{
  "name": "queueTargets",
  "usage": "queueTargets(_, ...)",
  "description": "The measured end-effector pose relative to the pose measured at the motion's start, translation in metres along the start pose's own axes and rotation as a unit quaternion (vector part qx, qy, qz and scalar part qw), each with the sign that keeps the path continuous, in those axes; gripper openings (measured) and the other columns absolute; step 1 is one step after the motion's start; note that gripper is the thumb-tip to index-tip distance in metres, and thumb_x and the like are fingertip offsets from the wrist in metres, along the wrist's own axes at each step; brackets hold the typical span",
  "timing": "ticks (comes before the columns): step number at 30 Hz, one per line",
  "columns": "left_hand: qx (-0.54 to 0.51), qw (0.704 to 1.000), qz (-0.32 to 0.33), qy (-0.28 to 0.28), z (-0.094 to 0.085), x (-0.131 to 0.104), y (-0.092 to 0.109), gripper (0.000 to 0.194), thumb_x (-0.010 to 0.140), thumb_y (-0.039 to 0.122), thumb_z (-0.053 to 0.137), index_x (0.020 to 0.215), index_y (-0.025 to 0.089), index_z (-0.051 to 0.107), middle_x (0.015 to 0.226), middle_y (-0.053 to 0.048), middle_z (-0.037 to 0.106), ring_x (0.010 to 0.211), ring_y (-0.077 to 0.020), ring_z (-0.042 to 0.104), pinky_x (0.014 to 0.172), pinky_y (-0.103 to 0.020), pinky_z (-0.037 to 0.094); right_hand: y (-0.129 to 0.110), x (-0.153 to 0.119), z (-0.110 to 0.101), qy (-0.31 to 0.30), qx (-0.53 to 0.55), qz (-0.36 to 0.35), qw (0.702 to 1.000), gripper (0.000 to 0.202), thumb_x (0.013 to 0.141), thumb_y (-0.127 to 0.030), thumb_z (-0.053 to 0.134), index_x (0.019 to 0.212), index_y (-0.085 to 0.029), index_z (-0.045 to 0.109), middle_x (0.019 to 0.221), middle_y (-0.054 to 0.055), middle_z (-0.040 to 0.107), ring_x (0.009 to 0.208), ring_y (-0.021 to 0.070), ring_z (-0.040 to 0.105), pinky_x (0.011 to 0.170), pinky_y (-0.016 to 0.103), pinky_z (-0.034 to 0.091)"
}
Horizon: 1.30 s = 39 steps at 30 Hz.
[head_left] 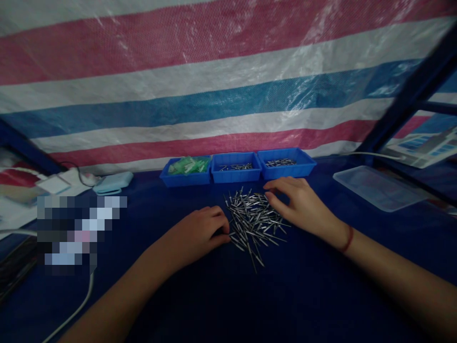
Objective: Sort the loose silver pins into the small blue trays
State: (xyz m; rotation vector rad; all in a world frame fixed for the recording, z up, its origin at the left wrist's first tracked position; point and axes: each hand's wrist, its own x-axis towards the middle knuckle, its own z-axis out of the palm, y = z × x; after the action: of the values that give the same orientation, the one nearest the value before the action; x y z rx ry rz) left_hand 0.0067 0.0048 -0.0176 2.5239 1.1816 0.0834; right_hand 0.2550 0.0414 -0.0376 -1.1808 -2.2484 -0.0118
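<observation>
At the left edge of the dark blue table (pixel 200 305), a dark, flat object (pixel 17 264) lies near a blurred-out patch, and a white cable (pixel 87 297) curves down toward the near edge. Farther back on the left are a white adapter (pixel 55 183) and a light blue case (pixel 114 182).

The left hand (pixel 203 233) reaches in from the near left, its fingers curled and the thumb close to them, at the left side of a loose pile of thin metal pins (pixel 253 216). Whether it grips a pin I cannot tell.

Beyond the hands, 3 blue bins stand side by side at the far side of the table: the left bin (pixel 185 179) holds green packets (pixel 189 165), the middle bin (pixel 235 175) has a few metal pieces (pixel 243 166) in it, and the right bin (pixel 291 170) holds more small metal parts (pixel 281 162).

The pile lies in front of the middle and right bins, between the 2 hands, its pins pointing many ways. The right hand (pixel 300 202) is at its far right side, thumb and fingers bent toward the pins; whether they pinch any is too unclear to tell. A red band (pixel 349 238) circles that wrist. Farther right lies a clear plastic lid (pixel 380 187). A striped sheet (pixel 214 109) hangs behind everything.
</observation>
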Motion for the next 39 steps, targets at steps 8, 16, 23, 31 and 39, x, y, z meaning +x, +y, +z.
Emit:
queueTargets(8, -0.002, 0.999, -0.001, 0.035, -0.001, 0.002, 0.002, 0.012, 0.089, 0.023, 0.048, 0.085, 0.018, 0.059, 0.086, -0.002, 0.059, 0.075, -0.0161, 0.057, 0.069, -0.029, 0.043, -0.023, -0.006, 0.0, -0.052, 0.065, -0.06, 0.995, 0.018, 0.087, -0.026, 0.048, 0.094, -0.019, 0.062, 0.088, 0.004, 0.066, 0.082, 0.0182, 0.059, 0.077, 0.036, 0.04)
queueTargets(16, -0.079, 0.986, 0.05, 0.14, -0.003, 0.002, 0.02, 0.01, 0.089, 0.022, 0.049, 0.094, 0.019, 0.057, 0.091, -0.001, 0.063, 0.085, -0.0154, 0.059, 0.077, -0.029, 0.043, -0.05, -0.013, 0.004, -0.105, 0.232, -0.065, 0.965, 0.018, 0.09, -0.029, 0.048, 0.094, -0.017, 0.06, 0.084, 0.003, 0.063, 0.079, 0.014, 0.057, 0.072, 0.029, 0.044)
queueTargets(23, -0.285, 0.934, -0.039, 0.211, -0.001, 0.003, 0.034, 0.009, 0.083, 0.026, 0.058, 0.089, 0.02, 0.06, 0.083, 0.002, 0.066, 0.076, -0.0132, 0.062, 0.069, -0.025, 0.047, -0.054, -0.013, 0.0, -0.112, 0.314, -0.036, 0.942, 0.025, 0.093, -0.028, 0.04, 0.077, -0.017, 0.056, 0.07, 0.0, 0.054, 0.066, 0.0104, 0.051, 0.063, 0.024, 0.042)
queueTargets(31, -0.355, 0.906, -0.065, 0.224, 0.001, 0.003, 0.035, 0.013, 0.084, 0.031, 0.055, 0.086, 0.02, 0.063, 0.078, 0.001, 0.067, 0.072, -0.0138, 0.062, 0.067, -0.026, 0.047, -0.056, -0.013, 0.0, -0.118, 0.343, -0.019, 0.932, 0.027, 0.092, -0.029, 0.041, 0.07, -0.017, 0.05, 0.065, -0.002, 0.049, 0.059, 0.0085, 0.047, 0.056, 0.022, 0.04)
queueTargets(39, -0.319, 0.917, -0.058, 0.232, -0.001, 0.002, 0.037, 0.012, 0.083, 0.029, 0.056, 0.085, 0.021, 0.064, 0.076, 0.002, 0.067, 0.066, -0.0127, 0.059, 0.064, -0.025, 0.046, -0.056, -0.013, -0.001, -0.091, 0.36, -0.003, 0.929, 0.022, 0.091, -0.025, 0.043, 0.072, -0.018, 0.053, 0.065, -0.003, 0.05, 0.06, 0.0084, 0.048, 0.055, 0.022, 0.041)
